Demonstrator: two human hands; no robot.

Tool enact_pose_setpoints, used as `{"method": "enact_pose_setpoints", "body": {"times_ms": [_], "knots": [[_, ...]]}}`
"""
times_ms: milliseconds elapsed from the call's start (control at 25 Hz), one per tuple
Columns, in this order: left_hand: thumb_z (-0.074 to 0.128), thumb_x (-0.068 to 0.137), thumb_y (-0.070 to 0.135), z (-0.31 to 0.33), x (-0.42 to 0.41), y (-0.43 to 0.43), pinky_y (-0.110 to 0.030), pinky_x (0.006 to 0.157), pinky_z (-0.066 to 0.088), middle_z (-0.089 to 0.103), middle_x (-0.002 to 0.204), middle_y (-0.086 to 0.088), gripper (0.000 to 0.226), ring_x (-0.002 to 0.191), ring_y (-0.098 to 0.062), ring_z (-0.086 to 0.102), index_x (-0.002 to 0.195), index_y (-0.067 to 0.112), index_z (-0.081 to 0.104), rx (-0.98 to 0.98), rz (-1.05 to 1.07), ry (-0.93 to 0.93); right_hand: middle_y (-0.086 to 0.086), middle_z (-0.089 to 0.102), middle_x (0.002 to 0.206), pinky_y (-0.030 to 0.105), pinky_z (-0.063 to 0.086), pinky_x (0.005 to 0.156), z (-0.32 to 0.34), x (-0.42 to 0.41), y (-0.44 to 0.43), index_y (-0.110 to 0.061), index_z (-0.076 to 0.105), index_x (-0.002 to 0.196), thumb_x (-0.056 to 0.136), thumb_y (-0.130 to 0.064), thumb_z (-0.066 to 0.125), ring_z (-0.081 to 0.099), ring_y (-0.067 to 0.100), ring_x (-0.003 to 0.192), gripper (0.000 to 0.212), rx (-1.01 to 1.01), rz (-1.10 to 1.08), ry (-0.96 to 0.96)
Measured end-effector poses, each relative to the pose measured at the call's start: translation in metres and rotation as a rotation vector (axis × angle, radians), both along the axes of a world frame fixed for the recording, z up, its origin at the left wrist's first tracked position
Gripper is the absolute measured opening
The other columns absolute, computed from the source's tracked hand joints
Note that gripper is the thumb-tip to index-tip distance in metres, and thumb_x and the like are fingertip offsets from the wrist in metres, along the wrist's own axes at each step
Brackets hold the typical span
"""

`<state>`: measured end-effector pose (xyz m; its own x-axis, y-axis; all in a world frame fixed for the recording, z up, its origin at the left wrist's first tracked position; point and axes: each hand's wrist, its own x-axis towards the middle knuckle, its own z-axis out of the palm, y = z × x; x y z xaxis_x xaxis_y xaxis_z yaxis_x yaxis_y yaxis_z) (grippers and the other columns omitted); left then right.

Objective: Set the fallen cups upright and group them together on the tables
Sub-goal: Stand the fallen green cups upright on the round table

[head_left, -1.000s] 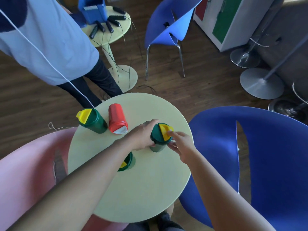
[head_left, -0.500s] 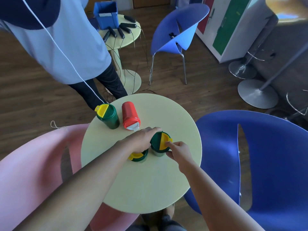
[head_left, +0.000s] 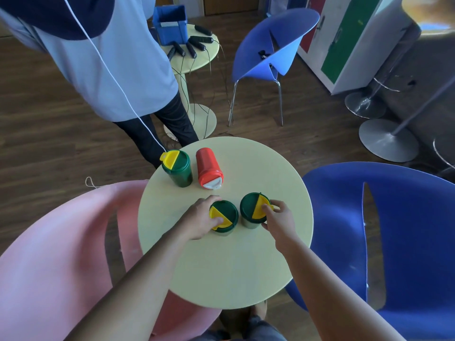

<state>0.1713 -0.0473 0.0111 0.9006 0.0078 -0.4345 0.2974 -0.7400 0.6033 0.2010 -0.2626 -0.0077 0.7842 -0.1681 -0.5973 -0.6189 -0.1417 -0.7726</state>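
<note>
Two green cups with green-and-yellow lids stand upright side by side near the middle of the round pale yellow table (head_left: 221, 271). My left hand (head_left: 200, 221) grips the left green cup (head_left: 225, 215) around its lid. My right hand (head_left: 279, 221) holds the right green cup (head_left: 251, 209) at its lid edge. Farther back, a third green cup (head_left: 178, 169) stands upright near the table's far left rim. Beside it a red cup (head_left: 208, 166) with a white lid lies on its side, lid end towards me.
A pink chair (head_left: 56, 244) sits at the left and a large blue chair (head_left: 394, 232) at the right. A standing person (head_left: 103, 60) is just behind the table. A second small table (head_left: 206, 56) behind holds a blue box and black cabled devices.
My left hand has shifted from the right cup to the left green cup, which now stands upright beside the other. My right hand stays on the right cup.
</note>
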Motion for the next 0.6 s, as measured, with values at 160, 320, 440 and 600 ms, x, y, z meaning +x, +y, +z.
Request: {"method": "enact_pose_setpoints", "body": {"times_ms": [160, 320, 440, 600], "knots": [[0.067, 0.088, 0.033, -0.006, -0.009, -0.001, -0.032, 0.091, 0.045, 0.057, 0.132, -0.007, 0.056, 0.116, -0.025, 0.054, 0.14, 0.032, 0.045, -0.004, 0.049, -0.035, 0.0, 0.063, 0.098, 0.038, 0.06, 0.084, -0.004, -0.01, 0.0, -0.017, 0.056, 0.12, 0.09, -0.023, 0.064, 0.066, 0.017, 0.09, 0.031, 0.059, -0.073, 0.008], [0.067, 0.088, 0.038, -0.01, -0.013, -0.005, -0.035, 0.092, 0.047, 0.058, 0.13, -0.008, 0.056, 0.115, -0.026, 0.055, 0.139, 0.032, 0.045, 0.01, 0.076, -0.053, 0.002, 0.065, 0.1, 0.041, 0.059, 0.089, -0.006, -0.016, 0.001, -0.017, 0.055, 0.123, 0.091, -0.025, 0.064, 0.066, 0.015, 0.085, 0.034, 0.046, -0.072, -0.006], [0.066, 0.089, 0.039, -0.013, -0.015, -0.003, -0.038, 0.095, 0.048, 0.059, 0.129, -0.009, 0.056, 0.116, -0.027, 0.055, 0.139, 0.032, 0.044, 0.008, 0.074, -0.065, -0.003, 0.068, 0.094, 0.047, 0.058, 0.092, -0.007, -0.014, 0.002, -0.019, 0.058, 0.126, 0.091, -0.024, 0.063, 0.067, 0.017, 0.082, 0.036, 0.018, -0.042, -0.031], [0.064, 0.09, 0.039, -0.015, -0.015, -0.002, -0.038, 0.095, 0.048, 0.058, 0.131, -0.008, 0.056, 0.118, -0.027, 0.054, 0.142, 0.031, 0.042, 0.027, 0.042, -0.075, -0.001, 0.072, 0.099, 0.049, 0.056, 0.094, -0.008, -0.011, 0.003, -0.019, 0.06, 0.131, 0.088, -0.025, 0.062, 0.07, 0.023, 0.095, 0.043, -0.003, 0.012, -0.051]]}}
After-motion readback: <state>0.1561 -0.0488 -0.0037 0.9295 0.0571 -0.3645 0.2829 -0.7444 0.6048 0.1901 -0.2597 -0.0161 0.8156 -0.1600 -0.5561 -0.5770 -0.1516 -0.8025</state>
